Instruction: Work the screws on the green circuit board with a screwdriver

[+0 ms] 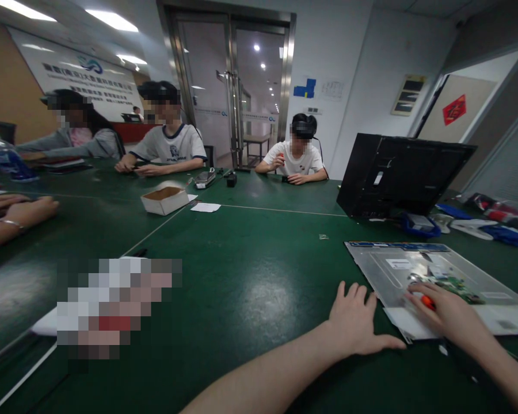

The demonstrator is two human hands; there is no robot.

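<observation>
My left hand [357, 319] lies on the green table with its fingers spread, next to the left edge of a flat metal-backed display panel [373, 270]. The panel lies with its back upward, and whether the hand touches it I cannot tell. Over the panel, my right hand [451, 316] is closed around a tool with an orange handle [428, 301]; the tool's tip is hidden. Beside that hand is a green circuit board [457, 286], fixed on the panel's back. A dark strip board [397, 246] runs along the panel's far edge.
A black monitor housing [406, 172] stands behind the panel, near a blue tray [421, 225] and bagged items [496, 210]. An open white box [166, 199] sits mid-table. Several people sit around the table; a neighbour's hands [30, 213] rest at left. A blurred-out object [121, 299] lies front left.
</observation>
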